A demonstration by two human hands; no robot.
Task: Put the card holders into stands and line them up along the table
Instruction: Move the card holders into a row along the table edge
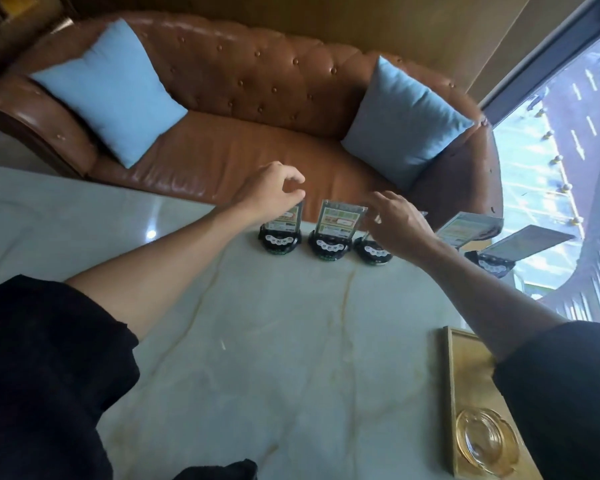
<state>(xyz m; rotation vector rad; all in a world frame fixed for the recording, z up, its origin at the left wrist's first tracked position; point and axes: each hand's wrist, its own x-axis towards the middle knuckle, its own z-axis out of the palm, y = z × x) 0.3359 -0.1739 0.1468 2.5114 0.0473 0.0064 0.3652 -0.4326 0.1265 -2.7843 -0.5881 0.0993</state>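
Several clear card holders with green cards stand in black round stands in a row along the far edge of the white marble table [274,341]. My left hand [271,192] pinches the top edge of the leftmost card holder [284,220], which sits in its stand [279,242]. The second card holder [340,220] stands untouched in its stand [328,249]. My right hand [395,223] closes over the third card holder and hides most of it above its stand [373,252]. Two more card holders [468,225] [527,242] lean further right.
A brown leather sofa [257,143] with two light blue cushions [111,91] runs behind the table. A wooden tray [465,375] holding an amber glass ashtray [485,441] sits at the near right. A large window [551,150] is on the right.
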